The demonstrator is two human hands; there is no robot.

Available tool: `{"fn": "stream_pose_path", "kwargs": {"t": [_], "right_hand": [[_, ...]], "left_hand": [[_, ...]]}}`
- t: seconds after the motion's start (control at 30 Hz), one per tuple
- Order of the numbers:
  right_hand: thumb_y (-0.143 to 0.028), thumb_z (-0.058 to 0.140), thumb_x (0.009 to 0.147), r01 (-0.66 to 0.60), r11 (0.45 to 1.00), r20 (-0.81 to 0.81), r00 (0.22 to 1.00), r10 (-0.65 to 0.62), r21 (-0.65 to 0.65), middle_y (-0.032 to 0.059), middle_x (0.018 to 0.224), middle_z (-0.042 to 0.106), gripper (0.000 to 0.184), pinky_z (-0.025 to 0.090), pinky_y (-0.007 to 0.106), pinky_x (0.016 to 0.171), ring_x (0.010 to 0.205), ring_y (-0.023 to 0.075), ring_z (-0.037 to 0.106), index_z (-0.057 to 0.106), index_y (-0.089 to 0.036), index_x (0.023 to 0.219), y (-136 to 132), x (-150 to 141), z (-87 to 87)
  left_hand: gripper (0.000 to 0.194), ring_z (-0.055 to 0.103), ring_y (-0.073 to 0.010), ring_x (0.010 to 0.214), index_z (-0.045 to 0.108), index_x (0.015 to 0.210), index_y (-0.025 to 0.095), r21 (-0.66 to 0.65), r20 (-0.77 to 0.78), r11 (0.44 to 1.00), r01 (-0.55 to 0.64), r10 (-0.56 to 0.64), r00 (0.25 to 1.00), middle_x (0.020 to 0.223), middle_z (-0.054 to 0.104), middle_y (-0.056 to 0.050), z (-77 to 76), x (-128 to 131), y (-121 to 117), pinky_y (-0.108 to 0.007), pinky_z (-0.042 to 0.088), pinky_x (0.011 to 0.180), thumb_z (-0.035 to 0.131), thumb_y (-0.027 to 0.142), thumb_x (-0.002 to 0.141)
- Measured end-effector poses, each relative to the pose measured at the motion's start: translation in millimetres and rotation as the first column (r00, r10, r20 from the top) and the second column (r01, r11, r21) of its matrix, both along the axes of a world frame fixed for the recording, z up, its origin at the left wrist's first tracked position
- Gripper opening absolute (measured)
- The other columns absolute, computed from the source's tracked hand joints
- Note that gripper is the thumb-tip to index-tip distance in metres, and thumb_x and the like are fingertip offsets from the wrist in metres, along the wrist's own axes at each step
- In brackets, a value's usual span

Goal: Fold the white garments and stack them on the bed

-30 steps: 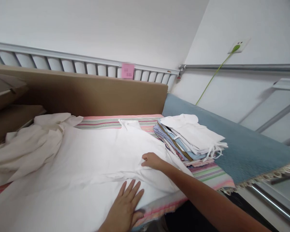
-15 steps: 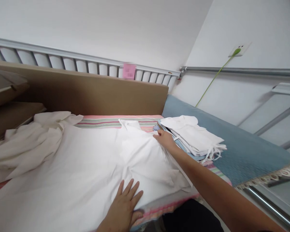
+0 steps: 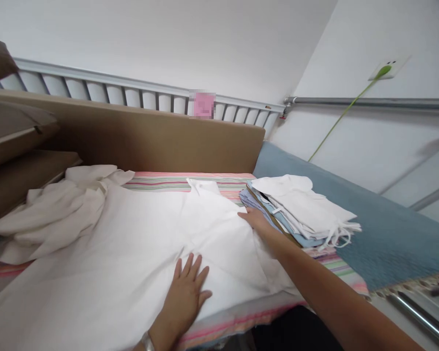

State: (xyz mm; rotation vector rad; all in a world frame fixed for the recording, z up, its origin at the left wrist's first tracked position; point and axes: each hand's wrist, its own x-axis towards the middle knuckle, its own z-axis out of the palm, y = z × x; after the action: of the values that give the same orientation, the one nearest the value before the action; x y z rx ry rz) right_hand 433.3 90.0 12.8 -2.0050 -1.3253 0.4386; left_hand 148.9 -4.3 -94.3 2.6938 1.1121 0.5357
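A large white cloth (image 3: 142, 234) lies spread over the striped bed sheet (image 3: 161, 181), wrinkled toward its right part and with a small flap sticking up at its far edge. My left hand (image 3: 186, 292) rests flat on it near the front, fingers spread. At the cloth's right edge, my right hand (image 3: 258, 220) has its thumb and fingers closed on the fabric; the fingertips are partly hidden. Just beyond that hand is a stack of folded clothes (image 3: 300, 207), white on top with loose ties, blue and brown layers beneath.
A crumpled cream cloth (image 3: 62, 209) lies at the left beside brown cardboard boxes (image 3: 29, 168). A brown board (image 3: 168, 144) stands along the white bed rail (image 3: 106, 92). To the right are a blue padded cover (image 3: 351, 204) and a green cord (image 3: 346, 113) from a wall socket.
The view has shifted slightly left. My left hand has slid a little farther up the cloth, still flat. My right hand has drawn the cloth's edge slightly nearer, away from the stack.
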Motion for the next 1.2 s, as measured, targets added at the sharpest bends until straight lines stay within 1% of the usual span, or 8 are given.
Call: {"fn": "stream_pose_path", "kwargs": {"t": [0.2,0.37,0.47,0.63,0.73,0.83,0.97,1.2], "right_hand": [[-0.037,0.05,0.08,-0.169,0.949,0.276,0.957,0.092,0.268,-0.0005,0.064,0.057,0.021,0.039,0.026,0.064,0.065,0.0154,0.051,0.058,-0.019,0.072,-55,-57,46.8],[-0.038,0.055,0.083,-0.822,0.569,0.34,0.528,0.778,-0.025,0.0069,0.116,0.063,0.036,0.038,0.032,0.095,0.108,0.0193,0.054,0.058,-0.025,0.116,-148,-122,9.5],[-0.035,0.052,0.085,-0.763,0.644,0.2,0.623,0.756,-0.058,0.006,0.109,0.065,0.029,0.043,0.031,0.09,0.103,0.0182,0.057,0.06,-0.026,0.112,-179,-114,-23.8],[-0.03,0.042,0.087,-0.416,0.909,0.131,0.902,0.411,0.006,0.0046,0.084,0.068,0.023,0.05,0.03,0.073,0.081,0.0185,0.063,0.065,-0.023,0.088,-200,-54,-58.0],[-0.022,0.041,0.083,-0.275,0.961,0.266,0.929,0.257,0.034,0.0057,0.097,0.067,0.027,0.05,0.035,0.083,0.093,0.0204,0.062,0.064,-0.023,0.098,-201,-26,-69.0],[-0.009,0.041,0.072,-0.257,0.966,0.459,0.862,0.215,0.029,0.0067,0.115,0.061,0.047,0.044,0.038,0.096,0.109,0.0211,0.055,0.059,-0.022,0.113,-195,-12,-79.8],[-0.006,0.043,0.069,-0.25,0.968,0.615,0.765,0.192,0.008,0.0078,0.12,0.058,0.052,0.039,0.041,0.1,0.113,0.0225,0.051,0.057,-0.021,0.117,-183,-7,-87.3],[-0.008,0.047,0.073,-0.238,0.966,0.659,0.743,0.116,0.098,0.0066,0.096,0.066,0.026,0.04,0.037,0.083,0.09,0.0225,0.056,0.064,-0.02,0.091,-149,2,-64.5]], "left_hand": [[0.047,0.027,-0.0281,0.136,0.053,0.124,0.029,-0.465,0.348,0.881,0.082,0.096,0.933,0.141,0.043,-0.004,15.2,-3,7,-0.054,0.014,0.113,0.046,0.051,0.083],[0.062,0.061,-0.023,0.098,0.058,0.113,0.019,-0.866,0.468,0.242,0.438,0.704,0.535,0.112,0.064,-0.011,35.2,-30,24,-0.039,0.047,0.088,0.038,0.066,0.078],[0.066,0.061,-0.0146,0.066,0.055,0.111,0.016,-0.852,0.312,0.038,0.522,0.838,0.448,0.087,0.064,-0.006,40.1,-45,24,-0.03,0.049,0.064,0.042,0.069,0.074],[0.072,0.06,-0.0177,0.069,0.046,0.12,0.018,-0.942,0.331,0.306,0.137,0.784,0.525,0.088,0.062,-0.006,33.0,-41,11,-0.03,0.047,0.061,0.066,0.056,0.063],[0.075,0.059,-0.0204,0.069,0.044,0.125,0.02,-0.773,0.375,0.611,-0.17,0.656,0.655,0.088,0.063,-0.005,23.2,-28,12,-0.032,0.043,0.063,0.069,0.047,0.06],[0.043,0.056,-0.0204,0.066,0.056,0.108,0.023,-0.617,0.327,0.731,-0.29,0.574,0.751,0.075,0.063,-0.003,18.0,-15,24,-0.031,0.039,0.064,0.059,0.042,0.07],[0.022,0.051,-0.0161,0.058,0.058,0.07,0.021,-0.676,0.474,0.722,-0.149,0.581,0.662,0.059,0.056,0.001,24.0,-3,42,-0.027,0.036,0.059,0.054,0.042,0.074],[0.028,0.053,-0.0102,0.055,0.051,0.073,0.019,-0.813,0.505,0.404,0.419,0.848,0.163,0.061,0.056,0.006,50.7,-8,56,-0.022,0.041,0.055,0.071,0.036,0.062]]}}
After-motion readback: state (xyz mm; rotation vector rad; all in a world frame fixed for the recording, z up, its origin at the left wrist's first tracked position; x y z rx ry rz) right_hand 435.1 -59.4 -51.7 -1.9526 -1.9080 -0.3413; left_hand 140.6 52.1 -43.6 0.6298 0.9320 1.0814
